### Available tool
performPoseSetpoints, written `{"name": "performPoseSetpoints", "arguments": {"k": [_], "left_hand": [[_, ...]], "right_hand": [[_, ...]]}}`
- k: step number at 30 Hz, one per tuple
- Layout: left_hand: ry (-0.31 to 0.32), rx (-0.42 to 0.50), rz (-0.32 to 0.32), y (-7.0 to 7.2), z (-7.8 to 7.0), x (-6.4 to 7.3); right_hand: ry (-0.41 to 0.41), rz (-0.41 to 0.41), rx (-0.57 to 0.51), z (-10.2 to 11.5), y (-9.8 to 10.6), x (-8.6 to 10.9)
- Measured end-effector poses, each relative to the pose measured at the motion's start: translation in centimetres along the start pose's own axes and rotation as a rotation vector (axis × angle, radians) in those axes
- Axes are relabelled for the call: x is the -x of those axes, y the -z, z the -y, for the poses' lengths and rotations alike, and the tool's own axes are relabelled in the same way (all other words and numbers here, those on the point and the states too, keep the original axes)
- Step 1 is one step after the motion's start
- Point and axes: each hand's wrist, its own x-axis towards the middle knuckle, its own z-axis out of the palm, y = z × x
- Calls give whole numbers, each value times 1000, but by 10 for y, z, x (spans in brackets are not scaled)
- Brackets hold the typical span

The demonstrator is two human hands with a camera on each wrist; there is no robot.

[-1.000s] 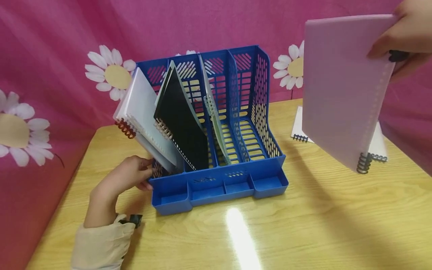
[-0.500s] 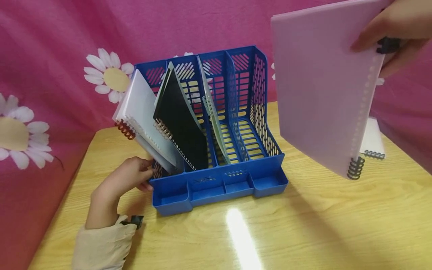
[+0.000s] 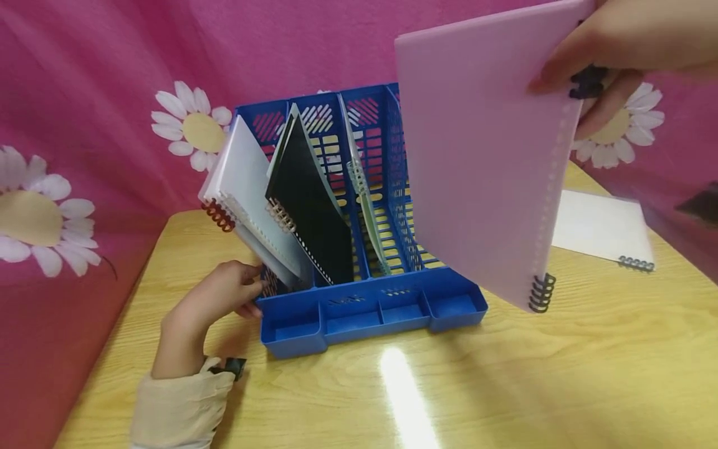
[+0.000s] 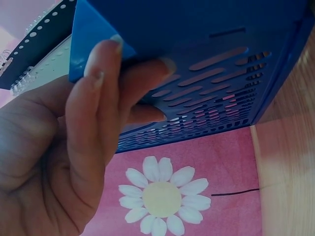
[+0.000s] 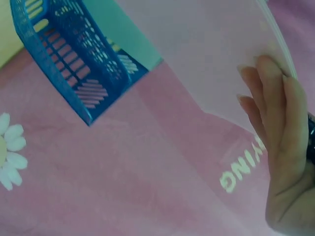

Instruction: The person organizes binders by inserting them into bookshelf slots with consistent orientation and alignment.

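Observation:
A pink spiral-bound notebook hangs upright in my right hand, raised at the upper right of the head view. The thumb lies across its front cover and the fingers go behind; its black coil is at the lower right corner. The notebook overlaps the right compartments of a blue desk file organizer. My left hand grips the front of the organizer's left side wall; in the left wrist view its fingertips press that slotted wall. White notebooks, a black notebook and a pale green one lean in the compartments.
Another white spiral notebook lies flat on the wooden table at the right. Small trays run along the organizer's front. A pink curtain with daisies hangs close behind.
My right hand has carried the pink notebook leftward from the right side until it overlaps the organizer's right end. My left hand has kept its grip on the organizer.

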Motion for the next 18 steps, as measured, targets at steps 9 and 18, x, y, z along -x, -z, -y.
{"name": "performPoseSetpoints", "arguments": {"k": [9,18], "left_hand": [[-14,-28,-30,-1,1,4],[-17,9,-7,-5,-2,0]], "right_hand": [[71,-78,-96,130,-67,24],[-81,-63,-110,186,-98,15]]}}
